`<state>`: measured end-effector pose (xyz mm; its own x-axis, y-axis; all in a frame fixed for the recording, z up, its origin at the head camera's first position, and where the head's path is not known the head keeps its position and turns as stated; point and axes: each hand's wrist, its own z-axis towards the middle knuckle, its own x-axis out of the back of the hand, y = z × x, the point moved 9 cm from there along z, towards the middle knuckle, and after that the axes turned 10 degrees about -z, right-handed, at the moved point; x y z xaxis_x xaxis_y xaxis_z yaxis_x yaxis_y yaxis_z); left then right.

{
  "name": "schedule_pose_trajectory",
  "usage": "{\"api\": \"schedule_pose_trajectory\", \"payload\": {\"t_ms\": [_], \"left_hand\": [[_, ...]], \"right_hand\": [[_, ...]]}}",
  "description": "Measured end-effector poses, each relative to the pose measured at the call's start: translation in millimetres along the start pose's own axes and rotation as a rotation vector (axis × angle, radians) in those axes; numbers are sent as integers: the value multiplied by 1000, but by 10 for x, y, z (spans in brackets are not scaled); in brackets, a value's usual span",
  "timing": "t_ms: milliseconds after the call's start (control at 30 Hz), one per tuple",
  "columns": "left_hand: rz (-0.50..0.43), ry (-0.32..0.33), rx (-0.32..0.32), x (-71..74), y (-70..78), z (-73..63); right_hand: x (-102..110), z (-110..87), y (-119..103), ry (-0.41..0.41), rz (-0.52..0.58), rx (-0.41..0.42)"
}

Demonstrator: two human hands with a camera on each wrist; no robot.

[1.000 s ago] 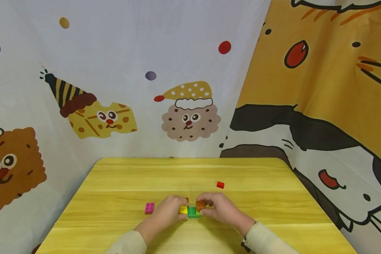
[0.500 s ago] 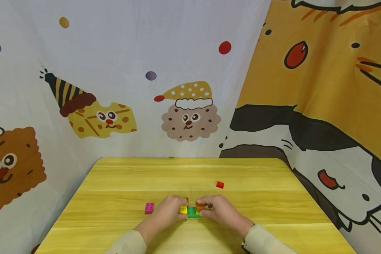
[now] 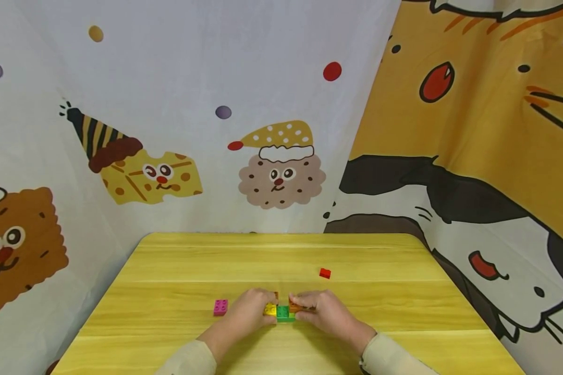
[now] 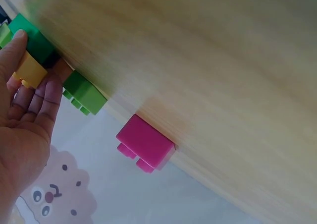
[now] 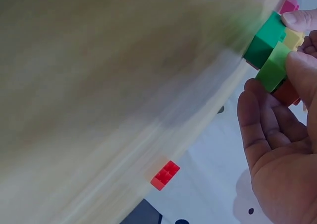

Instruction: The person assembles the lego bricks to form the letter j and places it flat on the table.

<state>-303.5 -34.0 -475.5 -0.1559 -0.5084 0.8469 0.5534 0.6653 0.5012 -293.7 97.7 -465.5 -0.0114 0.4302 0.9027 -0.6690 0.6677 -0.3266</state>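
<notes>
At the table's centre, a dark green brick (image 3: 283,313) forms the middle of a small joined build. My left hand (image 3: 251,308) pinches the yellow brick (image 3: 270,310) on its left side, thumb at the near face and fingers behind. On the right, my right hand (image 3: 329,312) pinches an orange brick (image 3: 293,304) between thumb and fingers. In the right wrist view that orange brick (image 5: 286,92) sits against a light green brick (image 5: 274,67), which adjoins the dark green one. Another orange-brown piece (image 3: 277,296) shows just behind my left fingertips.
A pink brick (image 3: 220,307) rests left of my left hand. Farther back on the right lies a red brick (image 3: 325,273). The left wrist view shows a separate light green brick (image 4: 85,92) beyond my left fingers. A printed cloth (image 3: 281,104) hangs behind the table.
My right hand has come down slightly with the orange brick, and its fingers now cover more of the brick's studded top. My left hand has stayed in place.
</notes>
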Motion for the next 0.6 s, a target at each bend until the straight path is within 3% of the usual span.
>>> {"api": "schedule_pose_trajectory", "payload": {"t_ms": [400,600], "left_hand": [[-7,-4,12,3,-2,-3],[4,5,-4,2,-1,1]], "right_hand": [[29,-18,-68,51,-143,154],[28,-13,-73,70,-151,180]]}}
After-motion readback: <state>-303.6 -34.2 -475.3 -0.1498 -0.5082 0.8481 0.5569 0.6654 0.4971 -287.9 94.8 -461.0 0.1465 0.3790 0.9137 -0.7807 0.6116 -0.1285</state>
